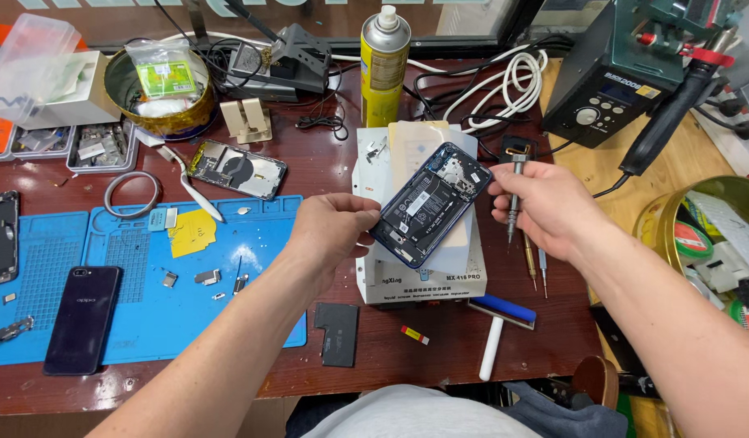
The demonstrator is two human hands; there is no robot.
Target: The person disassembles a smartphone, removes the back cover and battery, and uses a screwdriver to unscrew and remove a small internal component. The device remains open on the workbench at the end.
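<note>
- The opened blue-framed smartphone with its back cover off and black battery exposed (430,207) sat at the centre of the frame, raised above the white box-shaped heating machine (423,272) on the dark red wooden bench (439,341).
- The phone's long axis ran diagonally, from its lower end at centre-left up to its camera end at upper right.
- The left hand (330,231) lay to the left of the phone, fingers curled shut on the lower-left edge of the frame; it carried the device.
- The right hand (545,207) lay to the right, just beside the phone's upper-right corner, fingers pinched on a slim metal-shafted precision screwdriver (514,199).
- The screwdriver stood nearly upright, tip pointing down, apart from the phone but near its upper end. Whether the tip touched anything could not be told.
- The right hand was therefore the nearer one to the camera end of the board; the left was nearer the battery end.
- Two further small screwdrivers (537,264) lay on the bench below the right hand.
- A blue silicone work mat (131,268) occupied the left of the frame, with a dark closed smartphone (82,320) on it.
</note>
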